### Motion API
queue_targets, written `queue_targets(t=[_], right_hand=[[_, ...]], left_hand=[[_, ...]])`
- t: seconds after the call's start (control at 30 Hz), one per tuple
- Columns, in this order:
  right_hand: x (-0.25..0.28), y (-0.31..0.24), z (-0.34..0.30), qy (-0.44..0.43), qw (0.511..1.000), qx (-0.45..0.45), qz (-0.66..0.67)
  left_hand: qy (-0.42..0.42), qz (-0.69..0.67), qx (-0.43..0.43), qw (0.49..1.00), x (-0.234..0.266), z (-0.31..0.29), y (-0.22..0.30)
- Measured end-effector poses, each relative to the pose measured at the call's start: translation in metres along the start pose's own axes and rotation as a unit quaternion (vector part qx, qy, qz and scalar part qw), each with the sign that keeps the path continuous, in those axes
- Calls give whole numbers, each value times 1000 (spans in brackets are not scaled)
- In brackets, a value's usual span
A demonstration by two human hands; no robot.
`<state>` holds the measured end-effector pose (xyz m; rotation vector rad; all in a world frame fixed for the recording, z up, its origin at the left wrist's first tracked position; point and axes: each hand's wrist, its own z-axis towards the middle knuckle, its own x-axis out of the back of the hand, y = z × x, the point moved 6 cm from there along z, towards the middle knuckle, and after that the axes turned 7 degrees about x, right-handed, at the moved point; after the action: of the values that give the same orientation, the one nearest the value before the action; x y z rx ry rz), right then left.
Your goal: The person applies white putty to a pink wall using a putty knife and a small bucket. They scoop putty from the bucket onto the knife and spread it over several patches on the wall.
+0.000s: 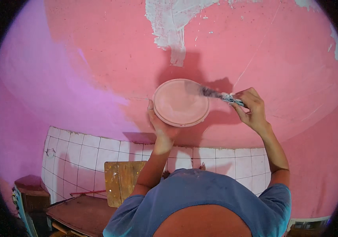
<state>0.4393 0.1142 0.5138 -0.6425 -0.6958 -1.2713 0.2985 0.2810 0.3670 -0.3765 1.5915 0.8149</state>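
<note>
Left hand: the left hand (159,125) is raised in front of the wall and closed on the lower left rim of a round, shallow pink plastic lid (181,102); the thumb lies along the lid's left edge and the remaining fingers are hidden behind it.
Round lid: held near upright with its flat face toward the camera, at the centre of the view, in front of the pink wall; a raised ring runs just inside its rim.
Right hand: the right hand (251,108) is closed around the handle of a small paintbrush with a patterned blue and white grip (221,95); fingers curl over the handle, knuckles up.
Paintbrush: lies nearly level, dark bristles pointing left and reaching over the upper right part of the lid's face; whether the bristles touch the lid cannot be told.
Arm pose: both forearms rise from the lower edge, the left nearly vertical, the right bent outward at the elbow; short blue sleeves (200,197) cover the upper arms.
Wall: painted pink plaster wall (98,51), a more violet tone at the left; a patch of bare grey-white plaster (169,23) sits above the lid.
Tiles: a band of white square tiles (82,158) runs along the wall's base.
Board: a worn brown wooden board (119,181) leans upright against the tiles.
Counter: a dark brown counter (78,213) sits at lower left.
</note>
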Motion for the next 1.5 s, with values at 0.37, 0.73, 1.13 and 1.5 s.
queue_targets(t=[0.37, 0.73, 1.13, 1.5], right_hand=[[-2, 8, 0, 23, 999, -19, 28], [-2, 2, 0, 4, 999, 43, 11], [-9, 5, -6, -30, 999, 8, 31], [-15, 47, -24, -28, 939, -237, 249]], left_hand=[[0, -8, 12, 1000, 1, 6, 2], [-20, -1, 10, 1000, -5, 0, 4], [-6, -2, 11, 1000, 13, -1, 0], [-37, 13, 20, 999, -15, -15, -6]])
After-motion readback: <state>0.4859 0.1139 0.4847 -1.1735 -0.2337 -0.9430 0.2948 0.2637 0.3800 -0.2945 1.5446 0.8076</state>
